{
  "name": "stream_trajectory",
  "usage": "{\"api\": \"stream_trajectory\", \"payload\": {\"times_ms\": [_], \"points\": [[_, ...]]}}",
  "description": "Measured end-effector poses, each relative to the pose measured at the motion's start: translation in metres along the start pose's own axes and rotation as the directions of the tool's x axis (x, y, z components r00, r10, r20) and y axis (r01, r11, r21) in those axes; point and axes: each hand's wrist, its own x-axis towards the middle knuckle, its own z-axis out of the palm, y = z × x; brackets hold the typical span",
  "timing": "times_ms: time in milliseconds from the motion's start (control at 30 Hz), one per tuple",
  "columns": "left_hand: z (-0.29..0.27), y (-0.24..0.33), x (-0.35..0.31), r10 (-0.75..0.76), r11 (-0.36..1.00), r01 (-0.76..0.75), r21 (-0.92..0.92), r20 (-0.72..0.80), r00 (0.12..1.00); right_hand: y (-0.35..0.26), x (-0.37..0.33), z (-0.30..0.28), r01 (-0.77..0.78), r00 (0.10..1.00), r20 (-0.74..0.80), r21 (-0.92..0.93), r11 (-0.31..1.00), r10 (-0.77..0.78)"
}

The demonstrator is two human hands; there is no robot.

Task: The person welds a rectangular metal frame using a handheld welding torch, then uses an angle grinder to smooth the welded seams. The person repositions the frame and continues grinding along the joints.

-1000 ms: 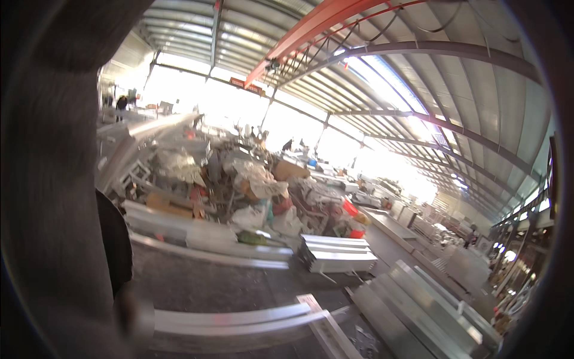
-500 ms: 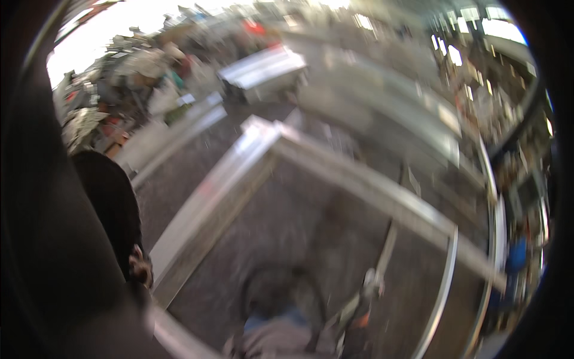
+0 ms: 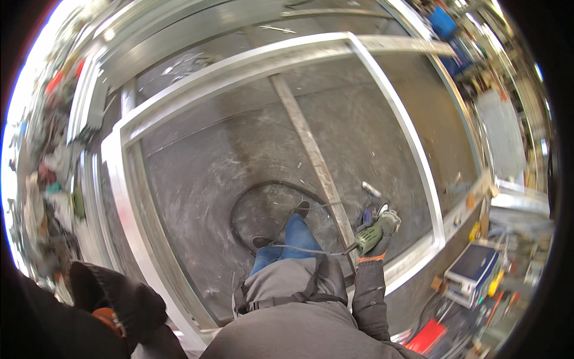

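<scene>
My right hand [image 3: 383,244], in a dark glove with an orange cuff, grips a green angle grinder [image 3: 369,238]. The grinder's cord [image 3: 302,249] runs left across my legs. A large pale metal frame [image 3: 122,191] surrounds my legs; the grinder is inside its near right corner. Beneath the frame lies a long narrow bar [image 3: 308,137]. Near the grinder are a small white piece [image 3: 371,189] and a dark bluish item [image 3: 366,215]. At the lower left, a dark sleeve-like shape with an orange band [image 3: 109,318] is close to the camera; I cannot make out fingers there.
A dark cable [image 3: 233,209] loops on the stained floor [image 3: 209,125] around my feet. Long metal profiles [image 3: 179,30] lie beyond the frame. To the right stand a blue and white box [image 3: 472,269], a red item [image 3: 426,336] and clutter. Mixed materials pile up at far left.
My view has swung right and down, and the blur has cleared. The frame now shows more fully around my legs. My right arm and the grinder show clearly; the dark shape sits lower.
</scene>
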Motion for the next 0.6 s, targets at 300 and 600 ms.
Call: {"api": "stream_trajectory", "payload": {"times_ms": [300, 600], "points": [[0.416, 0.071, -0.080, 0.487, 0.561, 0.491, -0.666, 0.746, 0.454, -0.072, 0.044, -0.052, 0.167, 0.985, -0.029, 0.460, 0.872, -0.173], [0.544, -0.186, -0.062, 0.279, 0.960, -0.062, -0.273, 0.930, 0.238, -0.144, -0.011, -0.064, 0.385, 0.858, -0.016, 0.681, 0.623, -0.513]]}}
